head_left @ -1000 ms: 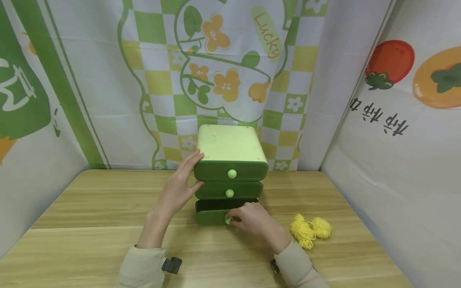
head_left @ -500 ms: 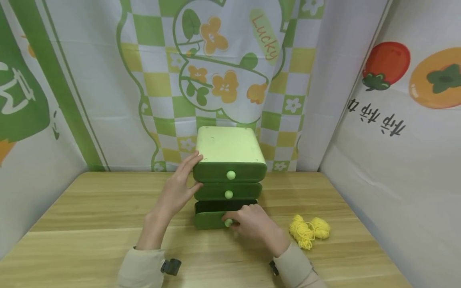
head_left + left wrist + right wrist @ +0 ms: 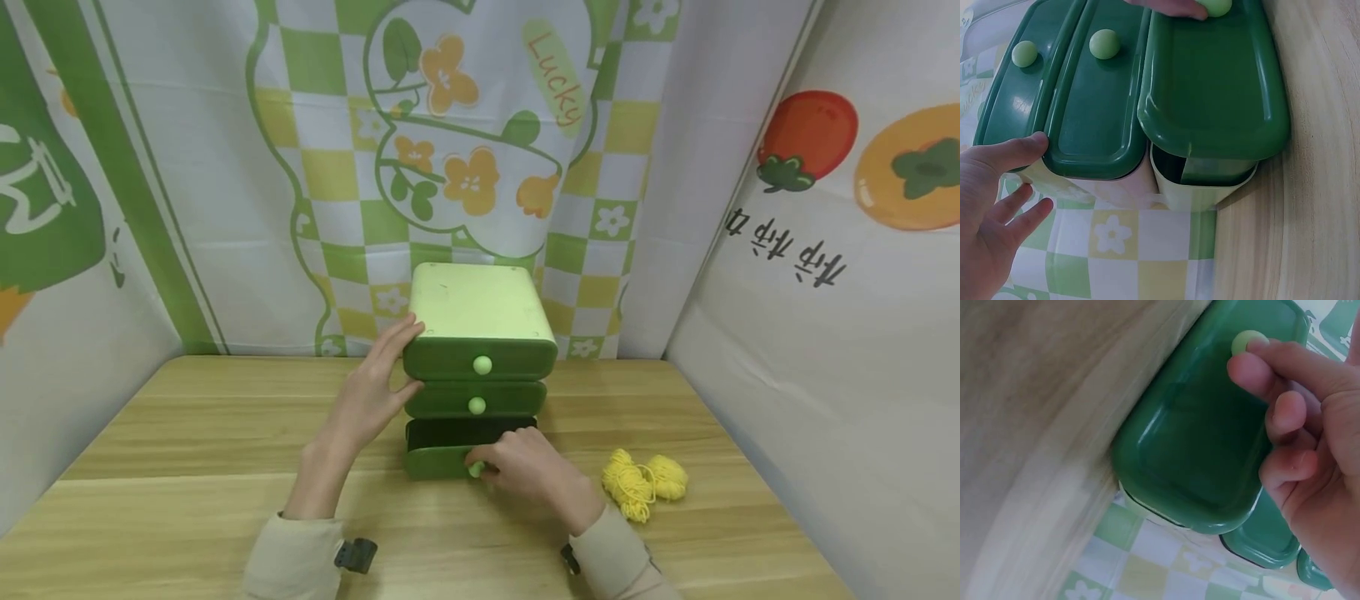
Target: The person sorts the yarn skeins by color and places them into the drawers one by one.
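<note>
A small three-drawer cabinet (image 3: 480, 300), pale green with dark green drawer fronts and round knobs, stands on the table. Its bottom drawer (image 3: 435, 463) is pulled partway out, showing a dark inside. My right hand (image 3: 528, 468) pinches that drawer's pale green knob (image 3: 1242, 341) between thumb and finger, as the right wrist view shows close up. On the cabinet's left side rests my left hand (image 3: 365, 404), fingers extended near the top corner, with its thumb at the front edge by the top two drawers (image 3: 1088, 94). Those two drawers are closed.
Yellow yarn bundles (image 3: 633, 483) lie on the wooden table (image 3: 225, 433) to the right of my right hand. A patterned curtain (image 3: 330, 183) hangs close behind the cabinet. Printed white side walls (image 3: 817, 375) flank the table.
The bottom drawer has come a little further out toward me, with my right hand moving along on its knob. My left hand keeps its place on the cabinet.
</note>
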The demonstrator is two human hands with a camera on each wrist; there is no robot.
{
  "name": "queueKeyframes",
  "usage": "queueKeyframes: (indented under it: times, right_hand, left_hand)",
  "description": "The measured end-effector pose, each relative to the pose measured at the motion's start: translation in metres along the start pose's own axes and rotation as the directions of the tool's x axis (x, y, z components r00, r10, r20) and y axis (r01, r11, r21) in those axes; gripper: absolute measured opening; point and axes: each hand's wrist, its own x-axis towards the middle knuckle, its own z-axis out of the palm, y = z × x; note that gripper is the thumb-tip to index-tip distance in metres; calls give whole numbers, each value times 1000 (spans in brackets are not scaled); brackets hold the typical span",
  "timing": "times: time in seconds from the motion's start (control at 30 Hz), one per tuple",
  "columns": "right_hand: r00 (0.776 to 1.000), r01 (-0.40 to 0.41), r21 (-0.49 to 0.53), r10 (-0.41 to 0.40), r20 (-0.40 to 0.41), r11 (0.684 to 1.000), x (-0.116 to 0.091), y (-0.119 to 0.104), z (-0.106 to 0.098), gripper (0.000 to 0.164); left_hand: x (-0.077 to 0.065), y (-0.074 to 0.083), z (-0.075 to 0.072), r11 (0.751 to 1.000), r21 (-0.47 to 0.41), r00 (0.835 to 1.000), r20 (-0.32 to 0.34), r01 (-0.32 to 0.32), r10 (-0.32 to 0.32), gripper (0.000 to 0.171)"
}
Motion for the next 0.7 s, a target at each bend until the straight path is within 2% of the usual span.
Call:
queueKeyframes:
  times: [0.13,0.37,0.7]
  right_hand:
    - [998,13,-21,-12,58,1000,1,-6,-3,15]
    - [986,-15,-38,21,163,999,3,-22,-14,13]
    - [984,-10,-31,16,178,999,-1,-30,-21,12]
  left_hand:
    - [0,0,0,1000,-2,1000,0,3,-3,89]
    - [0,0,0,1000,-10,1000,0,8,-8,89]
    - [0,0,0,1000,-4,1000,-4,3,-3,89]
